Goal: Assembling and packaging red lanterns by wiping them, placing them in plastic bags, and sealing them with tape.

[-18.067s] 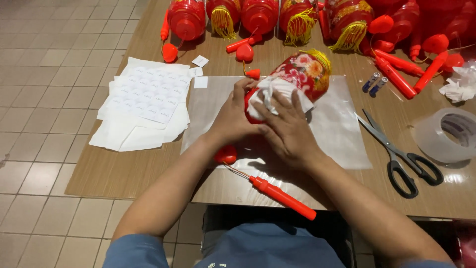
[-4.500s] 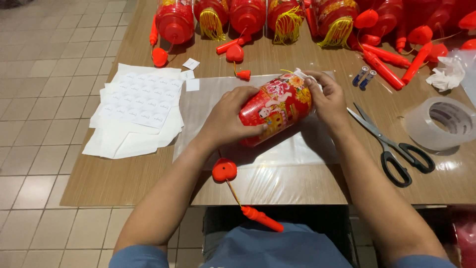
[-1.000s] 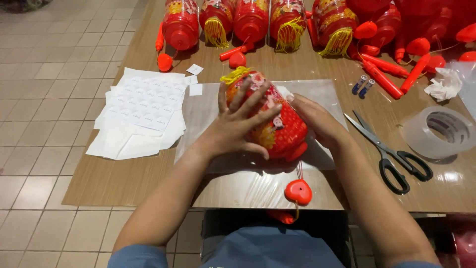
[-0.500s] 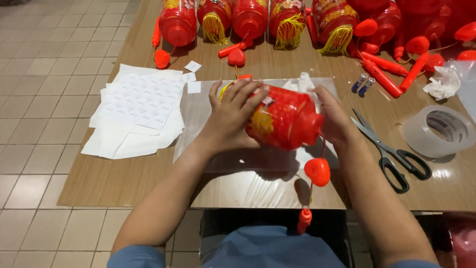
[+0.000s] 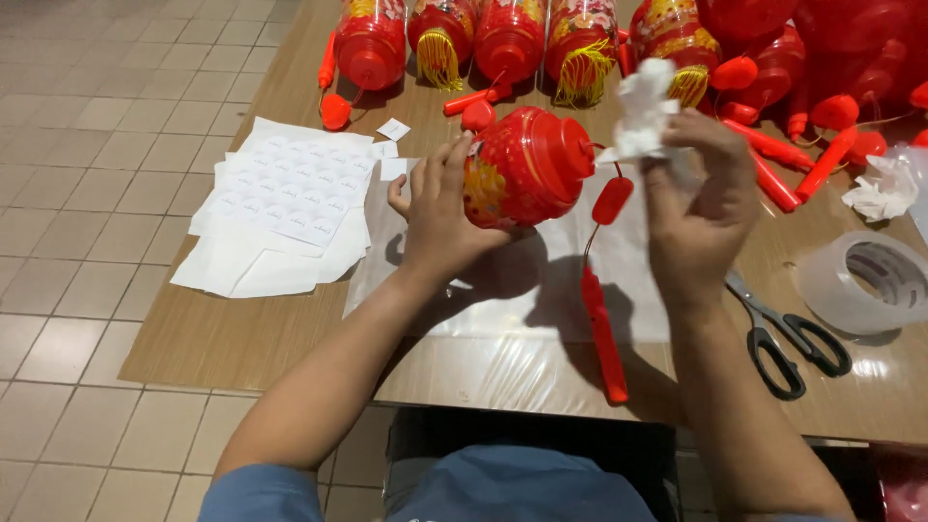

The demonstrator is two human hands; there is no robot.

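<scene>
left hand (image 5: pixel 440 217) grips red lantern (image 5: pixel 527 166); right hand (image 5: pixel 701 198) pinches crumpled white tissue (image 5: pixel 646 111).

A stack of white label sheets (image 5: pixel 280 208) lay on the bench (image 5: pixel 222 329), well out to the far side of the left hand (image 5: pixel 440 217), each top sheet covered in rows of small pale stickers. Two small loose white labels (image 5: pixel 392 129) sat just beyond the stack's far corner, near that hand's fingertips. Under both hands lay a flat clear plastic bag (image 5: pixel 541 300), rectangular and glossy, reaching toward the right hand (image 5: pixel 701 208).
</scene>
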